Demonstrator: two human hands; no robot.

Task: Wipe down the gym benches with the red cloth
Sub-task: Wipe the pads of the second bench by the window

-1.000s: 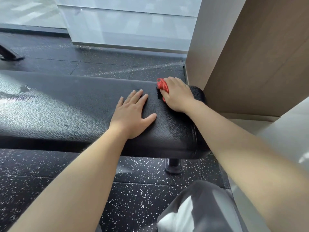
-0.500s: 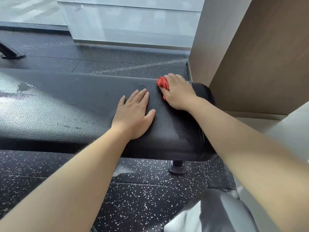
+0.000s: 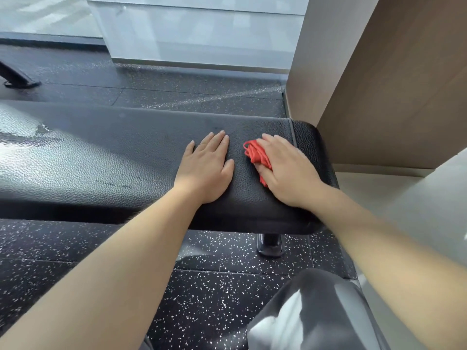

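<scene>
Both hands on bench point(image 3: 101, 160) — right hand point(image 3: 290, 173) clutches bunched red cloth point(image 3: 255, 152) mid-wipe, left hand point(image 3: 207, 170) flat (bracing) — next stroke likely sweeps leftward.

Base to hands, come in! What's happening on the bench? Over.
Left hand flat on bench, holding nothing. Right hand grips cloth, pressing it near bench's end. Nothing in the way.
</scene>
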